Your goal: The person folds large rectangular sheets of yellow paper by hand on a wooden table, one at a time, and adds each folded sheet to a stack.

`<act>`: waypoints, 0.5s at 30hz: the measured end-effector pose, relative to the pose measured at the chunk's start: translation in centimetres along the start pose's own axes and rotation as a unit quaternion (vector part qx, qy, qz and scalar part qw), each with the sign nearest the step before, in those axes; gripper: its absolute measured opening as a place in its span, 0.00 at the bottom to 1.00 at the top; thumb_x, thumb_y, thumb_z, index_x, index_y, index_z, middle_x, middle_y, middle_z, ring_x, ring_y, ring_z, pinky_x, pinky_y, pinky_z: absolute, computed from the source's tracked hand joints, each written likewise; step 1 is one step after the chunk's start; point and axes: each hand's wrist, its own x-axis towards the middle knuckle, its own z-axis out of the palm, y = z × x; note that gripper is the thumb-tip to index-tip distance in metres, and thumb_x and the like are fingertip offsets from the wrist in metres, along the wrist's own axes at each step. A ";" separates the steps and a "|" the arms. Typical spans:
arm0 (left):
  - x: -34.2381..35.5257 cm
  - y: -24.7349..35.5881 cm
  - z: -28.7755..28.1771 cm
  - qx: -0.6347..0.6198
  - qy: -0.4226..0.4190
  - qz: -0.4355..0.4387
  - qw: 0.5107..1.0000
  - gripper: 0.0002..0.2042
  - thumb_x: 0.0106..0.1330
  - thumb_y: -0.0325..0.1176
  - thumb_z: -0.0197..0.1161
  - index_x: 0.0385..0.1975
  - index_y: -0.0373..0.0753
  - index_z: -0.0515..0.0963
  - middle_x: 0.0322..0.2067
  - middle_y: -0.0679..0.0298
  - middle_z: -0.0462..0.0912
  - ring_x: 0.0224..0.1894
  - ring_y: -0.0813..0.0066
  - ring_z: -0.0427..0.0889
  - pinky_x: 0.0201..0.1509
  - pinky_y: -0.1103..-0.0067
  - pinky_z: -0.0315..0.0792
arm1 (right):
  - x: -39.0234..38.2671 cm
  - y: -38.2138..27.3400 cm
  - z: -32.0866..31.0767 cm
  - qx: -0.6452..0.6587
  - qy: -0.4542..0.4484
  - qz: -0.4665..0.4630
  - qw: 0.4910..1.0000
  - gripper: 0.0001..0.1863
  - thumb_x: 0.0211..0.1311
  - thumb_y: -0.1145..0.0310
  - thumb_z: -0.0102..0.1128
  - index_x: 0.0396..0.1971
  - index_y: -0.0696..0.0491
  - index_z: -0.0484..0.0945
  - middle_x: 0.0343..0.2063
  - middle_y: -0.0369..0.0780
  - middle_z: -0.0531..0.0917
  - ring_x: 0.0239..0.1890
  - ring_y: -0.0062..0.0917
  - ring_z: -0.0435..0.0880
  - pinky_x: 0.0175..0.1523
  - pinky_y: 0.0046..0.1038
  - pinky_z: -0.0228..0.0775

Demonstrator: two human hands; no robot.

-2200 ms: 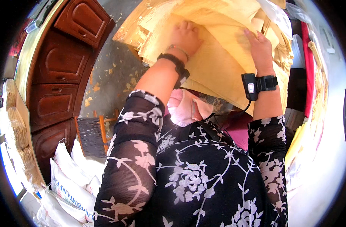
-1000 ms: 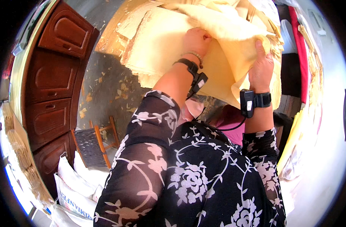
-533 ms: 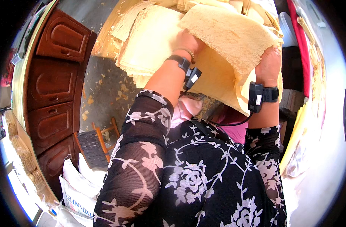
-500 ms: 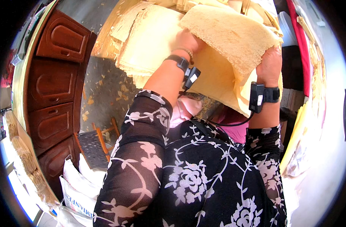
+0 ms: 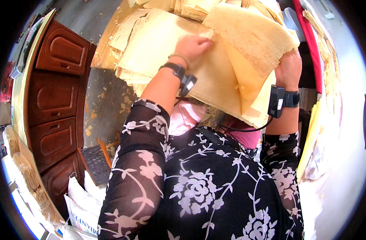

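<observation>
Large, thin, pale-yellow pancake sheets (image 5: 151, 44) lie stacked in front of me. The top pancake (image 5: 251, 34) is partly lifted and folded over, its rough browned edge slanting down to the right. My right hand (image 5: 289, 70) is closed on that edge at the right side. Over the stack, by the flap's left edge, my left hand (image 5: 193, 47) is closed with its fingers curled. Whether its fingertips pinch the sheet is hidden. Below the flap, a creased fold of the sheet (image 5: 247, 90) hangs toward my lap.
More folded sheets (image 5: 195, 9) sit at the back of the wooden table (image 5: 105, 56). A brown cabinet (image 5: 55, 96) stands left, near a small stool (image 5: 95, 160) and white sacks (image 5: 81, 204). Crumbs litter the grey floor (image 5: 107, 86). Red cloth (image 5: 311, 48) hangs at right.
My left hand has moved left from under the flap's edge and shows more fully. The folded flap sits slightly further right. My right hand keeps its grip.
</observation>
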 end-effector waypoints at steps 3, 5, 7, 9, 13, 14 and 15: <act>-1.3 1.7 1.9 0.245 0.073 0.179 0.950 0.24 0.59 0.52 0.62 0.45 0.37 0.82 0.43 0.58 0.83 0.49 0.59 0.79 0.53 0.69 0.72 | 0.6 1.0 -0.9 0.025 -0.011 0.001 1.000 0.18 0.72 0.62 0.50 0.55 0.56 0.72 0.48 0.35 0.81 0.48 0.24 0.82 0.52 0.26 0.73; -2.8 2.5 3.6 0.283 0.049 0.174 0.942 0.26 0.59 0.56 0.60 0.46 0.38 0.80 0.54 0.59 0.75 0.61 0.60 0.70 0.60 0.66 0.67 | 1.2 1.4 -3.1 -0.415 -0.073 -0.247 0.873 0.16 0.72 0.66 0.47 0.52 0.58 0.74 0.47 0.40 0.82 0.46 0.25 0.82 0.50 0.28 0.74; -3.5 3.4 4.8 0.377 0.051 0.141 0.914 0.27 0.60 0.52 0.61 0.53 0.39 0.75 0.57 0.57 0.71 0.65 0.62 0.63 0.65 0.63 0.59 | 0.8 1.5 -4.1 -0.667 -0.088 -0.306 0.674 0.14 0.70 0.69 0.46 0.45 0.61 0.76 0.38 0.45 0.83 0.40 0.30 0.83 0.44 0.31 0.74; -3.1 4.7 5.3 0.413 0.025 0.116 0.903 0.29 0.60 0.57 0.59 0.54 0.41 0.75 0.62 0.60 0.67 0.65 0.60 0.61 0.67 0.58 0.53 | -0.3 3.0 -2.8 -0.642 -0.027 -0.239 0.728 0.13 0.67 0.71 0.46 0.38 0.63 0.79 0.28 0.49 0.83 0.31 0.35 0.83 0.37 0.35 0.73; -3.0 7.3 3.9 0.364 -0.126 0.015 0.923 0.25 0.61 0.53 0.59 0.53 0.43 0.76 0.58 0.57 0.71 0.65 0.59 0.62 0.64 0.59 0.55 | -9.2 3.3 6.8 -0.425 -0.239 -0.402 0.775 0.17 0.55 0.76 0.55 0.45 0.55 0.82 0.31 0.47 0.85 0.30 0.39 0.84 0.37 0.34 0.76; -3.5 7.1 3.9 0.353 -0.128 0.023 0.927 0.24 0.61 0.52 0.59 0.52 0.43 0.76 0.57 0.56 0.72 0.64 0.58 0.63 0.63 0.59 0.56 | -9.9 4.2 7.2 -0.423 -0.267 -0.349 0.792 0.18 0.55 0.74 0.57 0.47 0.53 0.81 0.35 0.46 0.85 0.35 0.39 0.84 0.41 0.35 0.76; -4.0 6.6 3.6 0.342 -0.129 0.023 0.930 0.23 0.61 0.51 0.59 0.51 0.43 0.77 0.56 0.56 0.73 0.63 0.58 0.64 0.62 0.59 0.58 | -10.5 4.9 8.0 -0.414 -0.298 -0.295 0.808 0.19 0.54 0.73 0.59 0.48 0.51 0.81 0.40 0.45 0.85 0.39 0.40 0.84 0.46 0.35 0.77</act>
